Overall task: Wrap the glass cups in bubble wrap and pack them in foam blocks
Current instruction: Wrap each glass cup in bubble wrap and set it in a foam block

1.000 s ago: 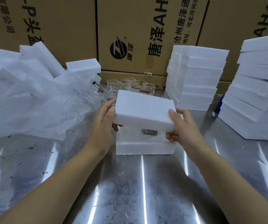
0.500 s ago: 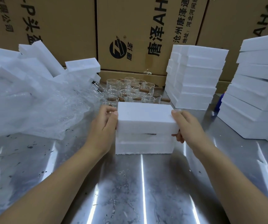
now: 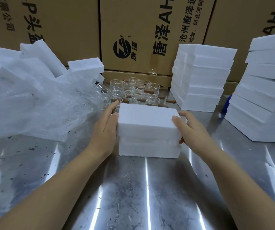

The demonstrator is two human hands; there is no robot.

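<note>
A white top foam block [image 3: 147, 121] lies flat on a bottom foam block [image 3: 148, 148] in the middle of the steel table [image 3: 133, 188]. My left hand [image 3: 104, 128] grips the top block's left end, thumb on its edge. My right hand [image 3: 194, 128] grips the right end, thumb on top and fingers curled down the side. The seam between the two blocks is closed and whatever lies inside is hidden. Behind the blocks stand several glass cups [image 3: 133, 92] with brown wooden handles. A heap of bubble wrap [image 3: 34, 105] lies to the left.
Loose foam blocks [image 3: 85, 66] rest on and behind the bubble wrap. One foam stack [image 3: 201, 78] stands at the back right, another foam stack [image 3: 264, 90] at the far right. Printed cardboard boxes [image 3: 141, 30] wall off the back.
The top foam block, held tilted above the bottom one a second ago, has come down flat onto it. Both hands moved down with it, and the dark gap between the blocks has closed.
</note>
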